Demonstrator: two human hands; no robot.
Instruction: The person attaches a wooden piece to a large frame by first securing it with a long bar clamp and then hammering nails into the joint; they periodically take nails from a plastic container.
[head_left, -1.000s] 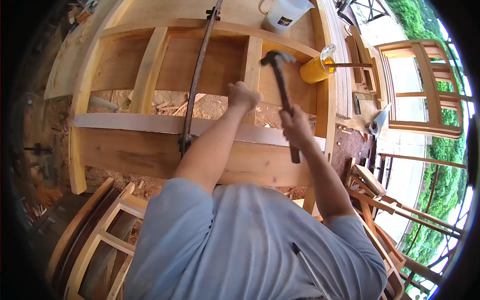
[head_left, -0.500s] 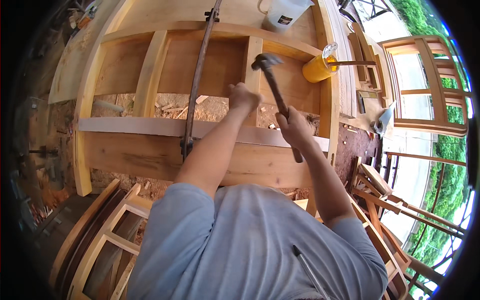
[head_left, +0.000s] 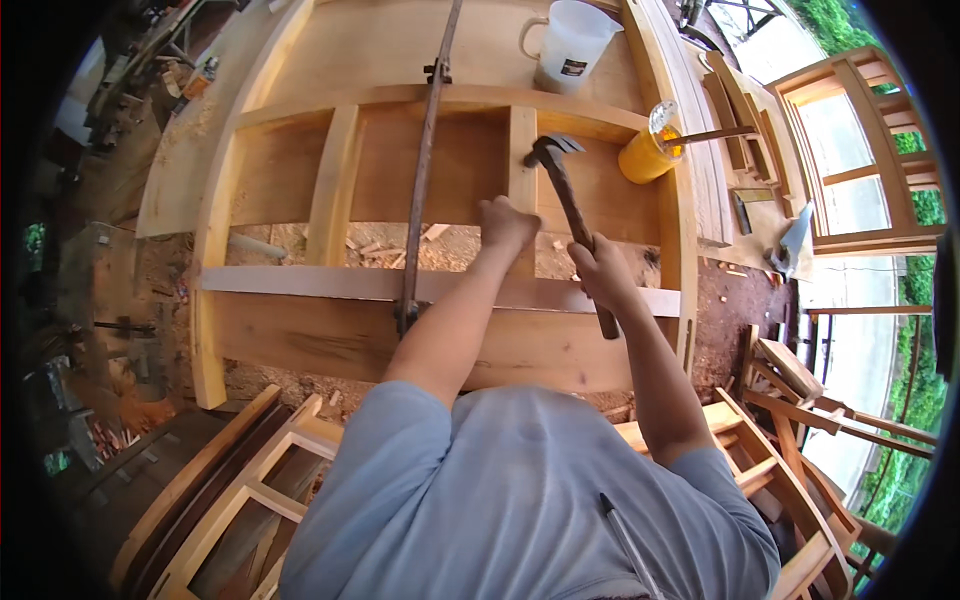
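Note:
My left hand [head_left: 508, 224] is closed round the lower part of a short wooden crosspiece [head_left: 523, 160] in a large pale timber frame. The handle of a claw hammer [head_left: 567, 190] is gripped in my right hand [head_left: 603, 270], with the handle's end sticking out below the fist. Its dark head lies over the upper part of the crosspiece, at its right edge; whether they touch I cannot tell. Whatever my left fingers may hold against the wood is hidden.
A long metal bar clamp [head_left: 421, 180] crosses the frame left of my hands. At the right corner stands a yellow container [head_left: 648, 158] with a stick in it; farther back is a translucent jug [head_left: 575, 45]. A handsaw [head_left: 793, 243] lies at the right. Slatted wooden frames [head_left: 255, 490] lean nearby.
The whole view has shifted, so the frame appears lower and farther right. The hammer head, blurred before, is now sharp and near the same crosspiece. Both hands keep their holds.

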